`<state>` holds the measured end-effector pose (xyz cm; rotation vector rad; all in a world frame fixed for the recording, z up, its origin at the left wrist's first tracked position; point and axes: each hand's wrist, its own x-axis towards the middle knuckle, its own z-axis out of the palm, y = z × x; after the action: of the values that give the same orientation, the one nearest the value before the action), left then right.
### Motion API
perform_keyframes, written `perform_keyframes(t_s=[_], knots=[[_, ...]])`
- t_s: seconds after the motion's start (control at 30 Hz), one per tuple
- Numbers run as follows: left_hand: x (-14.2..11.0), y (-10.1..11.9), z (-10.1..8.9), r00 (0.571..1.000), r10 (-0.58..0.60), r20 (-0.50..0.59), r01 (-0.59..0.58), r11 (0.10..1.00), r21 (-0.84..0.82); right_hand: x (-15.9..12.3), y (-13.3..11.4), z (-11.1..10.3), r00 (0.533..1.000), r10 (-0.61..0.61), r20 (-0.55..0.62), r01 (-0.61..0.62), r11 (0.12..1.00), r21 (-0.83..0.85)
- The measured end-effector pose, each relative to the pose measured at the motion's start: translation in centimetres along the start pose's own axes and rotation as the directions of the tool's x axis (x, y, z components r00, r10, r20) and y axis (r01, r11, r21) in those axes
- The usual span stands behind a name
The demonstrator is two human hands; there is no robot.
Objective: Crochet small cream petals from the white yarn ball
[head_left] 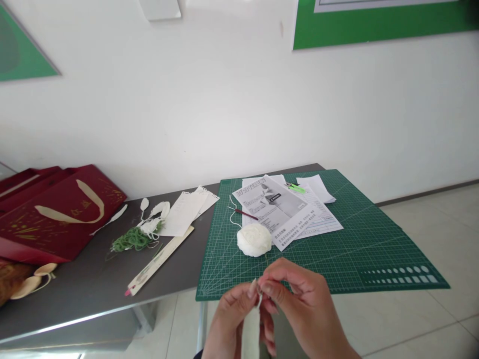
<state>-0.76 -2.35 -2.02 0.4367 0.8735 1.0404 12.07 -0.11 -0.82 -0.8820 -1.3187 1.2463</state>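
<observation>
White strip [250, 333] is held in the curled left hand [232, 315]; at its tip, the right hand [310, 305] is pinched closed, its hold unclear; even tension is best kept

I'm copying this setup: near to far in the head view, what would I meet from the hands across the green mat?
Pale strip held in the left hand → round white ball → slim dark red tool → bright green snips.
</observation>
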Motion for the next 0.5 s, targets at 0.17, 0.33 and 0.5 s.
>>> perform_keyframes(t_s=[0.17, 0.33, 0.5], knots=[[-0.1, 0.6, 0.5, 0.998, 0.03, -0.06, -0.031, 0.999, -0.012, -0.1, 0.2, -0.2, 0.999, -0.052, -0.002, 0.052, 0.998, 0.023], [-0.5, 0.8, 1.3, 0.978, 0.163, -0.127, -0.162, 0.987, 0.022, -0.5, 0.4, 0.0, 0.995, -0.098, -0.031, 0.099, 0.995, 0.025], [-1.1, 0.5, 2.0, 0.916, 0.353, -0.19, -0.327, 0.932, 0.155, -0.8, 0.4, 0.1, 0.984, -0.165, -0.063, 0.162, 0.986, -0.049]])
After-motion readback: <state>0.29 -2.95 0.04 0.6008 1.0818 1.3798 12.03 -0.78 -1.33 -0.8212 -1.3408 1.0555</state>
